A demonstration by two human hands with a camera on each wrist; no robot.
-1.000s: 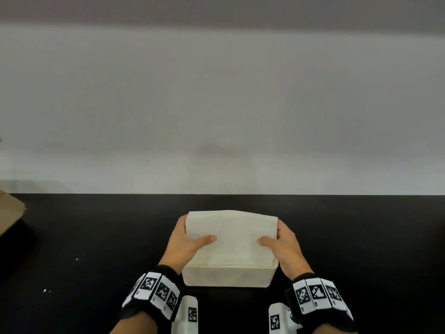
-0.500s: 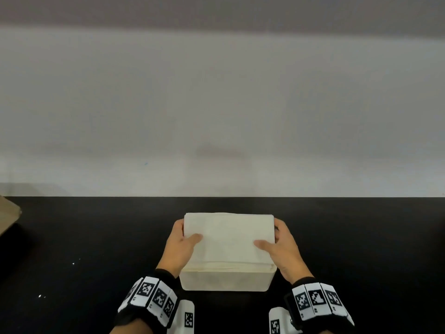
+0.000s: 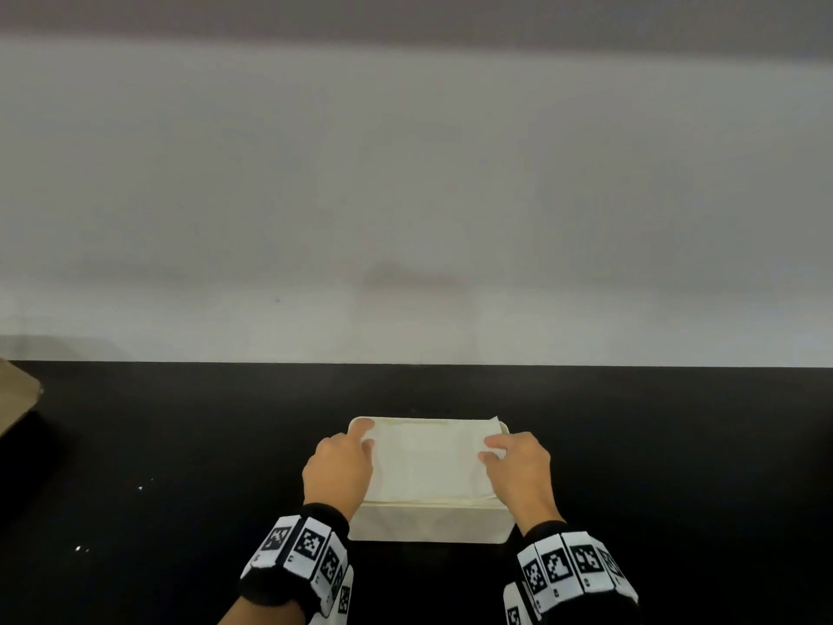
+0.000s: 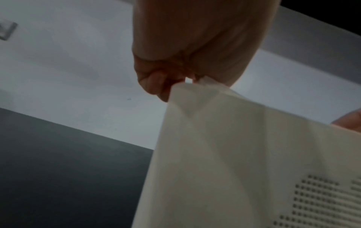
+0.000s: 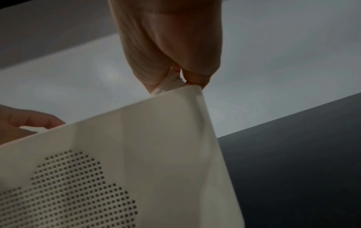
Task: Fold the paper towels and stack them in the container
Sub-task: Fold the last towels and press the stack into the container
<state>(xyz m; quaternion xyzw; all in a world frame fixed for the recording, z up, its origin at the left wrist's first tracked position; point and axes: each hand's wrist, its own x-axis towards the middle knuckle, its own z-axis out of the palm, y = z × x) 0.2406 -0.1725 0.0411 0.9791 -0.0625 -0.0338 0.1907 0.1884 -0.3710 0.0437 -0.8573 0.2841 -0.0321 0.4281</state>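
Folded white paper towel (image 3: pixel 428 457) lying in the cream rectangular plastic container (image 3: pixel 428 523) (long axis 9-to-3); left hand (image 3: pixel 338 471) and right hand (image 3: pixel 518 471) pinching its ends.

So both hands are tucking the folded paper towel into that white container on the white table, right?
Not quite: the table is black, as the head view shows. The rest holds: left hand and right hand tuck the folded paper towel into the white container.

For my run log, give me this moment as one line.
step: seating folded paper towel in container | left hand: on towel's left edge | right hand: on right edge | surface: black table
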